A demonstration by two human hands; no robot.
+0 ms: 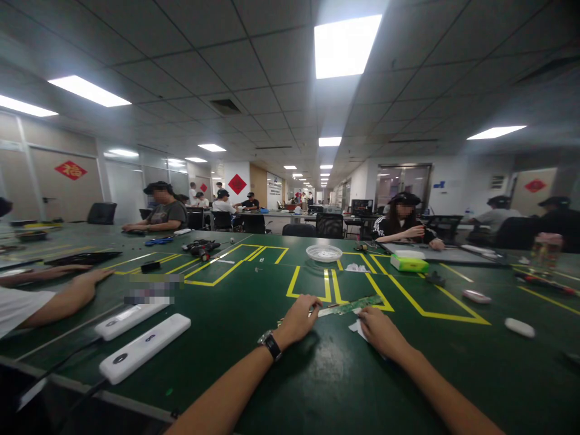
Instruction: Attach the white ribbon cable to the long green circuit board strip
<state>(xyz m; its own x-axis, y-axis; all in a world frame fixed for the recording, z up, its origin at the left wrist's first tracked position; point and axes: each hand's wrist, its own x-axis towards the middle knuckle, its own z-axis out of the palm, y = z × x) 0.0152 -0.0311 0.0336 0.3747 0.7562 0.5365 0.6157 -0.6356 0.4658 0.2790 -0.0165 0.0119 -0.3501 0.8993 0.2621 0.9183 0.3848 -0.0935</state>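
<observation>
Both my hands rest on the green table (317,374) in front of me. My left hand (300,316), with a black watch (270,344) on the wrist, has its fingers curled down by the end of a thin white strip (327,312). My right hand (377,327) lies knuckles up with its fingers bent over a small white piece (356,327). Just beyond my fingertips lies a narrow green circuit board (357,303), inside a square marked in yellow tape (312,282). What the fingers grip, if anything, is hidden.
Two white flat devices (144,347) lie at the near left beside another person's forearm (58,299). A clear round dish (324,252), a green box (409,263) and a black tool (202,246) sit farther off. Other people sit working at the far sides.
</observation>
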